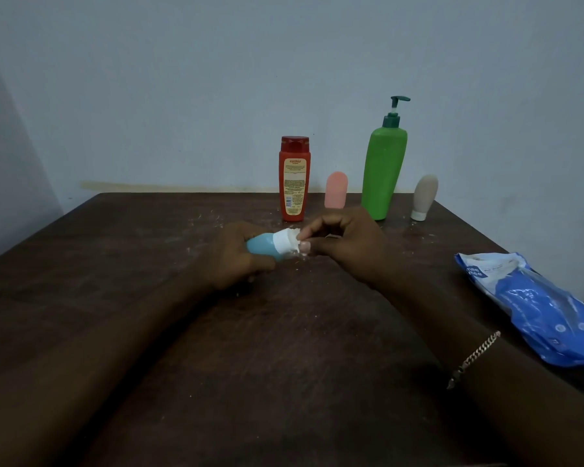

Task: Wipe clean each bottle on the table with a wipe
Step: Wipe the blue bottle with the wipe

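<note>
Blue bottle (262, 247) on its side in the left hand (236, 257), white cap (284, 244) facing the right hand (348, 244).
Head view: left fingers curl round the bottle body, low at the dark wood table (149, 264). Right thumb and fingertips pinch a white wipe (292, 231) against the cap. Beyond the grip stand a red bottle (294, 178), pink bottle (336, 190), green pump bottle (383, 173) and beige bottle (424, 197). Blue wipes pack (536, 308) lies well right of the grip.

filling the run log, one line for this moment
left hand: grips blue bottle | right hand: pinches wipe at white cap | behind: red bottle, pink bottle, green bottle, beige bottle
</note>
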